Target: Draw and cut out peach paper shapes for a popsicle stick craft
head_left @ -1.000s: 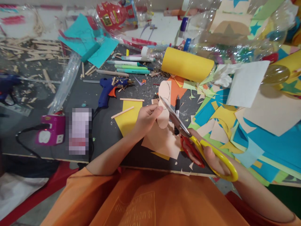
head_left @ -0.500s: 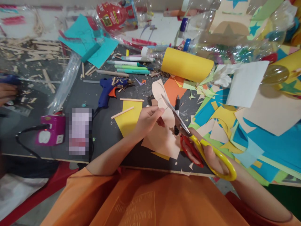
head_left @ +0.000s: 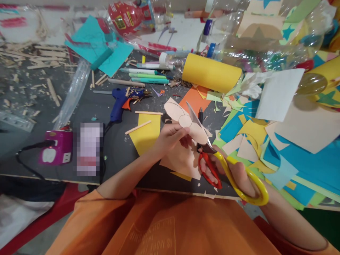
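Observation:
Between the thumb and fingers of my left hand (head_left: 172, 136) is a peach paper cutout (head_left: 174, 109), with rounded petal shapes either side of a drawn centre circle. My right hand (head_left: 236, 173) has its fingers through the handles of the scissors (head_left: 228, 166), one loop yellow and one red. The blades are parted, their tips beside the cutout's centre, on its right edge. Below the hands lies a peach sheet (head_left: 180, 161) on the dark table. A black pen (head_left: 200, 116) is partly hidden behind the scissors.
A blue glue gun (head_left: 119, 102) rests left of a yellow sheet (head_left: 147, 131) with thin sticks. Markers (head_left: 148, 76) and a yellow-wrapped bottle (head_left: 212, 72) lie beyond. Paper scraps (head_left: 249, 131) cover the right side; a purple box (head_left: 55, 147) with a cable is at left.
The cutout has turned in my left hand, its upper petal swinging left. The scissors' red handle has shifted left. Another person's hand with a glue gun has left the view at the left.

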The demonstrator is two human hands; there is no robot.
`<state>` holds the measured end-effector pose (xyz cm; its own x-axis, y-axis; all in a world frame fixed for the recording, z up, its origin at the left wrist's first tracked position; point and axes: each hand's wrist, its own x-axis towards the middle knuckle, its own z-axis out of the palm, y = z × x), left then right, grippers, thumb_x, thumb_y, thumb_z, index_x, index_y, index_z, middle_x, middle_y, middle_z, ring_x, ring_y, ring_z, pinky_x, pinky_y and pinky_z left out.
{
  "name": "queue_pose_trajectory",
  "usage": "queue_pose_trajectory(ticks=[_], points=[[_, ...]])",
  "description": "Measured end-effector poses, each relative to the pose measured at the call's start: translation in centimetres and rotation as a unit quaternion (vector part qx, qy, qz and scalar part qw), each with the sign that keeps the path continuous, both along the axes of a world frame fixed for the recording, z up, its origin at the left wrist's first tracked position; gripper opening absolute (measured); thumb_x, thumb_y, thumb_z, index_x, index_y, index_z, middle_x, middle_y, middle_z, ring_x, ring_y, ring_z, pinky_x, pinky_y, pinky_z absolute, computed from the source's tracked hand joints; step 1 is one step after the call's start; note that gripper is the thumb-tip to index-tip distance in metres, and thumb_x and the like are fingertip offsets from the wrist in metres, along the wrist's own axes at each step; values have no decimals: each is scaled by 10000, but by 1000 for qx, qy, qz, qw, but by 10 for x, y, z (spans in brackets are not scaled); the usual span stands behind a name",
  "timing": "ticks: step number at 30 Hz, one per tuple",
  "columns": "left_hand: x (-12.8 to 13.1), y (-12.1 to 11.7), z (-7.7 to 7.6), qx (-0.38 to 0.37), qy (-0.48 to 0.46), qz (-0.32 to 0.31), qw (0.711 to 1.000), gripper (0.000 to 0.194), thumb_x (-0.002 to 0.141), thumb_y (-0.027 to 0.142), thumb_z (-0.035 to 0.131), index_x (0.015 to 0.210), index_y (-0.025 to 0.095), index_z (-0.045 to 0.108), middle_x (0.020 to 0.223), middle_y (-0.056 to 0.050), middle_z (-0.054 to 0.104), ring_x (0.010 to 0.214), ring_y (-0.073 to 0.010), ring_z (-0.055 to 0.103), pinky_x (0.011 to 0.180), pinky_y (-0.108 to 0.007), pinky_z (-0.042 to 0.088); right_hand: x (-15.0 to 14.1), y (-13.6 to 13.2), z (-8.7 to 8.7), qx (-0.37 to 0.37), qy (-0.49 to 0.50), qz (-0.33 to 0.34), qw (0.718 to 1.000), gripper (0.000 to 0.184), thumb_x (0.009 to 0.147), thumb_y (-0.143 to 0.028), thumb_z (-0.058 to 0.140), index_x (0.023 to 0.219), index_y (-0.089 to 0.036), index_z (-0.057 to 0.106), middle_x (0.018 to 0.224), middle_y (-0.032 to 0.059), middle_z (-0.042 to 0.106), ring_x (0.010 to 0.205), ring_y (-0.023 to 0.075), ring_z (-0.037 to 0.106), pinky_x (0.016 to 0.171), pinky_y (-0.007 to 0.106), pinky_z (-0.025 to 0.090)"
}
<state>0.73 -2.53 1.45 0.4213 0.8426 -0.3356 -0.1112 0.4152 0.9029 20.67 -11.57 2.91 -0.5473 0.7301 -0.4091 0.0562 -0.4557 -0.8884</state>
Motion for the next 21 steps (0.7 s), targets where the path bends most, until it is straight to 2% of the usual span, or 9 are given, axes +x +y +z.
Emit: queue_pose_trajectory(ticks=[3, 10, 16, 21], points=[[0, -1, -1, 4, -1, 5, 1000, 472, 725, 553, 720, 519, 142, 616, 504, -42, 654, 425, -89, 572, 457, -201, 465, -4, 3, 3, -51, 74, -25, 996, 732, 721, -905, 324, 1172, -333, 402, 954, 38, 520, 571, 139, 447, 508, 326, 397], [1, -3, -2, 19, -10, 12, 1000, 457, 754, 536, 711, 540, 145, 612, 497, -21, 646, 430, -86, 578, 463, -197, 483, -10, 8, 5, -62, 60, -44, 995, 815, 664, -938, 349, 1154, -291, 406, 876, 31, 514, 485, 126, 407, 489, 344, 347], [0, -3, -3, 17, -16, 14, 1000, 451, 749, 536, 720, 542, 148, 621, 492, -18, 646, 422, -86, 571, 445, -197, 474, -9, 12, 13, -64, 57, -20, 996, 793, 688, -920, 356, 1178, -297, 390, 927, 31, 490, 540, 127, 413, 526, 343, 360], [1, -4, -3, 9, -12, 18, 1000, 447, 740, 531, 729, 543, 143, 629, 484, -8, 635, 429, -86, 579, 443, -192, 477, -9, 14, 12, -56, 53, -16, 997, 788, 695, -918, 345, 1188, -305, 393, 933, 29, 497, 547, 129, 427, 532, 342, 368]])
